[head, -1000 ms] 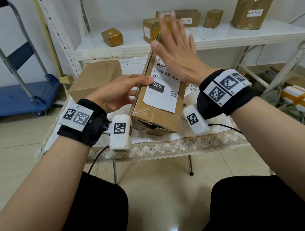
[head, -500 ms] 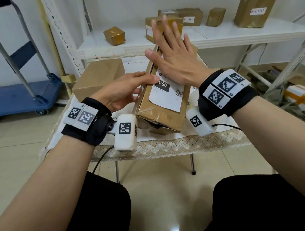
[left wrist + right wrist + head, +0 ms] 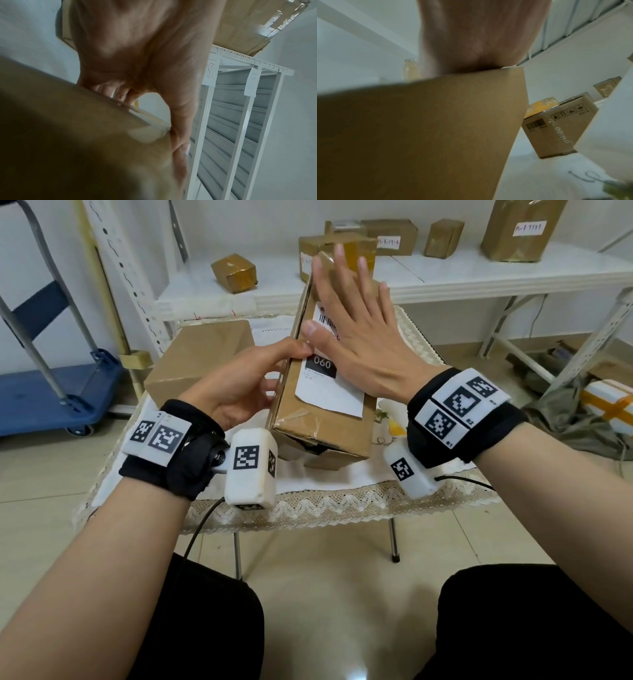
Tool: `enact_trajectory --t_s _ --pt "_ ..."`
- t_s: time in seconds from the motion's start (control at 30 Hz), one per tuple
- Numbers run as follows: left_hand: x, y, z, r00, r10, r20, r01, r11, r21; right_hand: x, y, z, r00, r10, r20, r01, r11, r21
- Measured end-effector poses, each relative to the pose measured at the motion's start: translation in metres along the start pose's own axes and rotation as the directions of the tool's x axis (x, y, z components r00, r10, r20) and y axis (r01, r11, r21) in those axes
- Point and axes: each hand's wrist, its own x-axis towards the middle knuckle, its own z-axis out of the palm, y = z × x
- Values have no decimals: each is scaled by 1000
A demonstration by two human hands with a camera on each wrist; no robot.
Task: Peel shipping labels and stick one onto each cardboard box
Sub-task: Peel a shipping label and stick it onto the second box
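Note:
A long cardboard box rests tilted on the small table, its near end toward me. A white shipping label marked 060 lies on its top face. My right hand lies flat on the label with straight, spread fingers, covering its upper half. My left hand grips the box's left side, thumb on the top edge by the label. In the left wrist view the left fingers curl round the box edge. The right wrist view shows the palm pressed on the box.
A second plain box sits on the table to the left. A white shelf behind carries several taped boxes, some with labels. A blue cart stands at the left, and bags and parcels lie on the floor at right.
My right hand came down flat onto the label and slid up along it toward the far end. The left hand kept hold of the box's side.

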Motion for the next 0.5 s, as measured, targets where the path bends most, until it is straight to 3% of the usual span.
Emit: enact_trajectory --t_s 0.2,0.5 --pt "1 -1 -4 998 22 -64 -21 1000 15 -8 -7 9 997 -11 74 9 1000 24" --pt "-2 2 -15 977 30 -210 -65 985 -162 -23 -19 19 989 -91 116 85 995 56"
